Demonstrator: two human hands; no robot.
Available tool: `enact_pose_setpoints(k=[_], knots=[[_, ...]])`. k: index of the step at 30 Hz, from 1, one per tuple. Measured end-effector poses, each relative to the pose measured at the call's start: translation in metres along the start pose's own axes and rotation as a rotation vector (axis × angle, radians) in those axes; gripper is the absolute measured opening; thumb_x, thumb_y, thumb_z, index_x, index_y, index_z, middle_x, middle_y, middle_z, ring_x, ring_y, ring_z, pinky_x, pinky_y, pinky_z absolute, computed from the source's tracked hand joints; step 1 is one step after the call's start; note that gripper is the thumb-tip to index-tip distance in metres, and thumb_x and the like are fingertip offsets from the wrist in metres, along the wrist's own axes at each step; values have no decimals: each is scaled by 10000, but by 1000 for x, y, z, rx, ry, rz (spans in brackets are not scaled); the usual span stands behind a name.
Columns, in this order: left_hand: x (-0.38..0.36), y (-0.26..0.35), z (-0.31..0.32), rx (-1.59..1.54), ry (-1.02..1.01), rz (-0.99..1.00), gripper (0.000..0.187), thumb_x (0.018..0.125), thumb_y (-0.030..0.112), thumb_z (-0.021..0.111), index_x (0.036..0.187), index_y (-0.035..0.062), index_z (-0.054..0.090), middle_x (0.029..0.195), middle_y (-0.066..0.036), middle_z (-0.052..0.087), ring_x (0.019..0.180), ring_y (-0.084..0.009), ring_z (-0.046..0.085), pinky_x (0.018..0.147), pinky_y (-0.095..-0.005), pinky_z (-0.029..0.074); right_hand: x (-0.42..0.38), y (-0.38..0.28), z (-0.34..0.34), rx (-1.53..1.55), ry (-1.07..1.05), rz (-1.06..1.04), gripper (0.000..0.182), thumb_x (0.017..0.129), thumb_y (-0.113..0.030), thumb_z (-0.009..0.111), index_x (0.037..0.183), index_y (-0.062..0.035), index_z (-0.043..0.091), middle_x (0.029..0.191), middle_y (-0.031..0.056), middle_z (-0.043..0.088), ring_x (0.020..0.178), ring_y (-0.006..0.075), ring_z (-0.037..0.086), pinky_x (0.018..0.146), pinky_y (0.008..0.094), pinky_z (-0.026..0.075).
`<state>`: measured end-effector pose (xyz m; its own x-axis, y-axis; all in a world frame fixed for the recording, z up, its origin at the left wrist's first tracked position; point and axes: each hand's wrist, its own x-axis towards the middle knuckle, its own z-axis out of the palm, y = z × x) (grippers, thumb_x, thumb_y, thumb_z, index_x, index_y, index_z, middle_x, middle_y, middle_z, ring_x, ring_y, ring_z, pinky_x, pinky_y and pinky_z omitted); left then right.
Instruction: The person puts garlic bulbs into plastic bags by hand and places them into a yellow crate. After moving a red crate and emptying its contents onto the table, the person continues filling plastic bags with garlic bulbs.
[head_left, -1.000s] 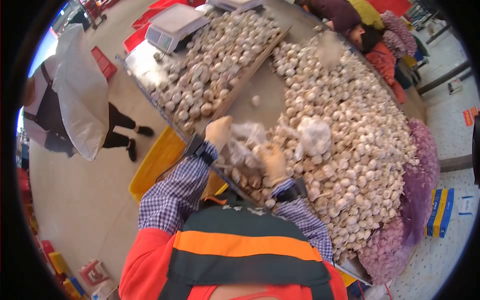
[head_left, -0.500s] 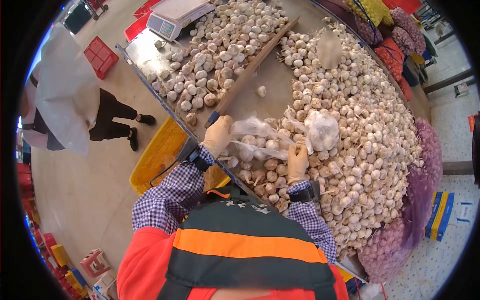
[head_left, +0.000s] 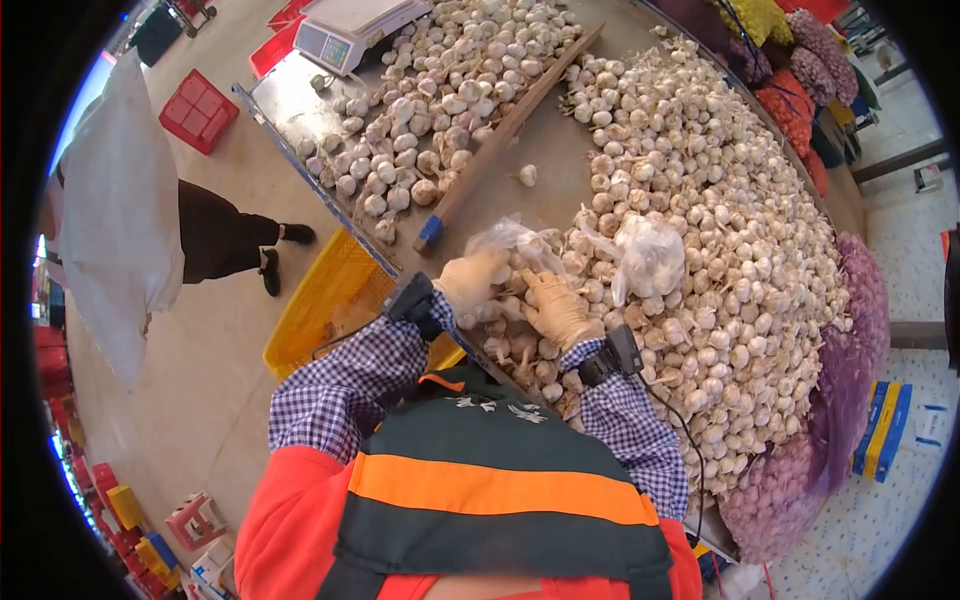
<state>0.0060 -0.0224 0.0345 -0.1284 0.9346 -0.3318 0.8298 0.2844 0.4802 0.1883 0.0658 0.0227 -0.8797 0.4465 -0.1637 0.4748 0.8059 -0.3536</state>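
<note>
My gloved left hand [head_left: 472, 284] is closed at the near edge of the metal table, at the side of a crumpled clear plastic bag [head_left: 515, 240]. Close to its right, my gloved right hand [head_left: 556, 308] reaches toward the same bag, its fingers bent over garlic bulbs. What either hand grips is too blurred to make out. A filled clear bag of garlic [head_left: 648, 256] rests on the large heap of garlic [head_left: 720, 290] to the right. Beyond my left hand, a wooden bar [head_left: 510, 130] with a blue end separates this heap from a smaller garlic pile [head_left: 400, 150].
A scale [head_left: 345, 35] stands at the table's far left. Below the left edge is a yellow crate [head_left: 325, 300]. A person [head_left: 125, 220] stands at left near a red crate [head_left: 199, 111]. Net sacks [head_left: 785, 110] lie at the far right, a purple one [head_left: 850, 340] along the right edge.
Both hands have come closer together, and the clear bag stretched between them is now bunched up. My left hand has moved away from the bar's blue end. The person at left has shifted.
</note>
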Motion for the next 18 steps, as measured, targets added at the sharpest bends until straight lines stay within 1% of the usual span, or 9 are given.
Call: enact_pose_setpoints(k=[4, 6, 7, 9, 11, 12, 15, 16, 18], knots=[[6, -5, -1, 2, -52, 42, 512, 761, 155, 674, 1247, 94, 525, 1181, -162, 552, 1019, -334, 607, 822, -388, 519, 5, -21, -4, -55, -77, 93, 659, 833, -290, 636, 1416, -124, 378, 1264, 176, 481, 1148, 350, 524, 909, 453, 481], [10, -12, 4, -6, -105, 40, 504, 755, 144, 677, 1235, 93, 532, 1182, -167, 550, 1007, -321, 615, 827, -374, 516, 14, -20, -2, -101, -51, 89, 666, 801, -297, 642, 1407, -130, 422, 1220, 164, 558, 1246, 345, 439, 1047, 424, 349], [5, -17, 3, -181, -35, 116, 478, 783, 129, 662, 1239, 79, 526, 1180, -151, 559, 1005, -294, 615, 840, -360, 508, 19, -19, -5, -117, -41, 88, 669, 790, -300, 645, 1404, -132, 437, 1205, 160, 583, 1279, 343, 411, 1094, 414, 304], [-4, -24, 3, -355, 39, 191, 453, 811, 114, 646, 1243, 65, 519, 1179, -135, 568, 1003, -267, 616, 852, -346, 501, 29, -16, -13, 204, -435, 160, 705, 784, -379, 642, 1408, -129, 429, 1222, 193, 571, 1284, 357, 398, 1084, 399, 322], [-14, -25, -1, -1384, -80, 61, 416, 883, 107, 617, 1272, 36, 487, 1194, -84, 567, 1033, -222, 589, 901, -325, 475, 32, -12, -19, 308, -426, 171, 668, 782, -401, 644, 1372, -141, 470, 1214, 193, 571, 1251, 360, 426, 1065, 397, 337], [-19, -25, -2, -1632, -89, 105, 383, 986, 239, 527, 1292, 20, 456, 1206, -52, 551, 1064, -202, 562, 946, -334, 459, 32, -11, -22, 417, -424, 189, 633, 780, -423, 646, 1337, -152, 511, 1207, 194, 570, 1218, 363, 454, 1046, 395, 351], [-26, -31, 4, -2020, -206, 150, 452, 1021, 383, 419, 1301, 29, 444, 1237, -73, 538, 1071, -186, 561, 951, -338, 460, 46, 5, 8, 335, -304, 153, 544, 845, -436, 603, 1317, -178, 520, 1122, 203, 626, 1103, 373, 558, 948, 410, 435], [-26, -32, 6, -1940, -122, 176, 538, 1022, 475, 323, 1275, 25, 472, 1201, -100, 575, 1040, -196, 582, 938, -360, 472, 49, 0, 8, 311, -277, 155, 513, 866, -445, 588, 1302, -181, 530, 1105, 201, 641, 1072, 376, 584, 924, 415, 455], [-24, -31, 9, -2021, -147, 225, 540, 1017, 482, 334, 1253, 24, 496, 1173, -110, 597, 1019, -210, 595, 930, -366, 476, 52, -12, 10, 168, -249, 165, 482, 889, -469, 567, 1272, -176, 550, 1085, 194, 658, 1037, 373, 613, 899, 420, 475]])
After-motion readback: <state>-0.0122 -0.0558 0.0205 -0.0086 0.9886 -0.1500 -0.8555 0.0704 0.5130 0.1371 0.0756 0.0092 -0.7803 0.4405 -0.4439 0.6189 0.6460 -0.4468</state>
